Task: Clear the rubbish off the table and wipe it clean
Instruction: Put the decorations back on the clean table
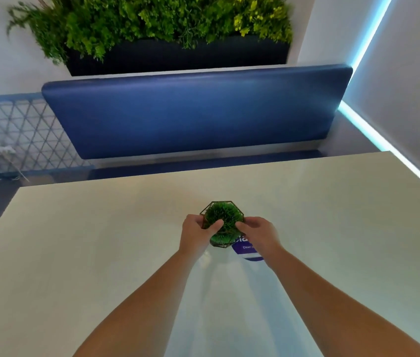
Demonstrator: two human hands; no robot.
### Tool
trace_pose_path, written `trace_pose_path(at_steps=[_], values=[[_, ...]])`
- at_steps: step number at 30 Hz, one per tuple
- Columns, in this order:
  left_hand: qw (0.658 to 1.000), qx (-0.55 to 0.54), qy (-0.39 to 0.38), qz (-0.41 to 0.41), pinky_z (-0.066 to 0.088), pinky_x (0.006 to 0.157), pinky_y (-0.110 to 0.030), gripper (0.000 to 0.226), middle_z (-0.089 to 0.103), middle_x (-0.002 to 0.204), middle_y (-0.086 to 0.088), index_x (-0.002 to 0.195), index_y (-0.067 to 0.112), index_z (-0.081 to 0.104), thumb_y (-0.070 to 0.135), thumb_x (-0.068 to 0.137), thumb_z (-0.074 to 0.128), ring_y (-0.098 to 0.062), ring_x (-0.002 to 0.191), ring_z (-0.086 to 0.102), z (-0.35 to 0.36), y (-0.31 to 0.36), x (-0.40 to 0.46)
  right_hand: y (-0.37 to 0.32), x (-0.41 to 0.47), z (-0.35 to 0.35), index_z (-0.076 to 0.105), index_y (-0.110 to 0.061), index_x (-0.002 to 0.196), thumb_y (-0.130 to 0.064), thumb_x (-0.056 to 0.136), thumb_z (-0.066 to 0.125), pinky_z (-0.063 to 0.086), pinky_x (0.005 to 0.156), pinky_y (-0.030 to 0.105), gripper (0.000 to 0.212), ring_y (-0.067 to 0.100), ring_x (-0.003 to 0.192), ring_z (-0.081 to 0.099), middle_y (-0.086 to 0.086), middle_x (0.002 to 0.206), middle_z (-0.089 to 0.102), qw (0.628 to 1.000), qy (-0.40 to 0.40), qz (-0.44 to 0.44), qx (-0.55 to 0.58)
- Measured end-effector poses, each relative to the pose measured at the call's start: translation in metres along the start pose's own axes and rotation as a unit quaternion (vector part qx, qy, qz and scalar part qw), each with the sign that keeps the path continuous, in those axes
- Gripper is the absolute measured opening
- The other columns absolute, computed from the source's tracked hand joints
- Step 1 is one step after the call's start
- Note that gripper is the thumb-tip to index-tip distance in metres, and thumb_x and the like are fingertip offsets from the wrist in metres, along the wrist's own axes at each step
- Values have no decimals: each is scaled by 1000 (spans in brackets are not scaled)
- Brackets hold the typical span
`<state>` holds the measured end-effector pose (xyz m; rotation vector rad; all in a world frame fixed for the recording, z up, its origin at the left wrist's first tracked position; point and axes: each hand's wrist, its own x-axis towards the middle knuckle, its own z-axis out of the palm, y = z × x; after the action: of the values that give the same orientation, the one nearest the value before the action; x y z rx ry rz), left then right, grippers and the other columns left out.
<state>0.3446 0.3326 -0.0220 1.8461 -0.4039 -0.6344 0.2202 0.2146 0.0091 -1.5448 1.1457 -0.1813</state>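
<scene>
On my monitor, the far left shows a white lattice panel (16,132) with a blue border, and a loose cable (3,161) lying in front of it. Right of that, a blue padded backrest (193,112) runs across the room, with a dark planter (178,56) full of green foliage mounted above it. On the far right, a grey wall (409,86) carries two bright cyan light strips (368,39) that meet near the backrest corner.

The table (88,253) is pale cream and fills the lower part of the view. Its far edge runs just in front of the bench.

Both bare forearms reach forward from the bottom edge and converge near the table centre. I read the left hand (196,234) as gripping the left side of a small potted plant (223,222): the fingers curl round the pot's hexagonal rim and the thumb lies across the green tuft. The right hand (259,234) holds the right side of the same pot, fingers curled inward against it.

The potted plant sits between the two hands; I cannot tell whether it touches the table. Just below the pot and under the right hand lies a white card with a purple label (246,251), partly covered, its lettering only partly legible.
</scene>
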Motion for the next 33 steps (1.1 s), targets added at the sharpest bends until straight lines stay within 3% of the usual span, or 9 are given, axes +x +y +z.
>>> trace_pose_path(at_steps=[3,6,9,14,19,22,25,28,33], values=[[1000,-7,9,-13,59,61,-37,36,72,76,-15,75,7,69,37,68,87,-22,68,71,8,4,-7,4,1,-8,63,-21,118,-34,89,69,43,42,15,32,5,60,64,-3,108,68,1000,-14,11,1],[999,-4,22,-23,50,50,-18,22,68,65,-1,70,12,65,22,76,83,-10,60,68,10,7,-13,6,2,-13,62,-21,118,-33,88,70,48,44,18,34,6,66,66,-4,110,67,999,-31,14,5],[1000,1,13,-20,47,52,-22,25,71,65,-8,69,6,72,27,76,84,-19,63,70,10,0,-11,3,0,-13,62,-24,117,-35,85,73,61,57,35,36,16,82,68,-6,112,67,999,-40,27,18],[1000,9,7,-14,45,52,-20,26,71,64,-6,70,7,73,30,75,84,-13,57,67,8,-1,-11,2,4,-10,59,-20,124,-38,87,70,42,46,17,42,16,97,63,-5,119,65,999,-37,2,-33],[997,78,-16,-18,33,55,-24,39,60,61,-4,64,12,65,46,82,72,-15,59,52,-2,2,-11,-5,6,-6,54,-22,124,-37,88,64,44,55,24,41,18,97,58,-1,120,59,995,-5,-3,-98],[985,164,-22,-46,39,72,-30,34,58,83,-1,77,21,58,50,94,55,-18,80,53,-16,7,-9,-17,3,-1,51,-21,129,-32,88,59,43,81,32,43,24,120,45,4,129,49,983,30,-50,-174],[978,201,-6,-60,43,92,-32,52,63,119,1,122,15,62,56,96,44,-20,111,58,-38,11,-6,-37,-3,11,51,-22,131,-32,91,54,40,89,36,40,24,124,35,6,132,43,965,31,-111,-236],[969,237,24,-59,42,98,-31,60,56,137,-1,134,15,54,58,97,37,-20,121,54,-69,18,-10,-60,-13,29,53,-25,131,-33,94,51,39,99,39,38,23,126,36,5,136,44,948,11,-168,-271],[952,282,92,-70,31,110,-36,63,45,148,-2,142,20,46,62,97,30,-23,135,42,-134,31,-23,-98,-23,79,54,-31,133,-41,94,51,48,72,32,40,21,127,41,-1,141,43,942,-72,-212,-251]])
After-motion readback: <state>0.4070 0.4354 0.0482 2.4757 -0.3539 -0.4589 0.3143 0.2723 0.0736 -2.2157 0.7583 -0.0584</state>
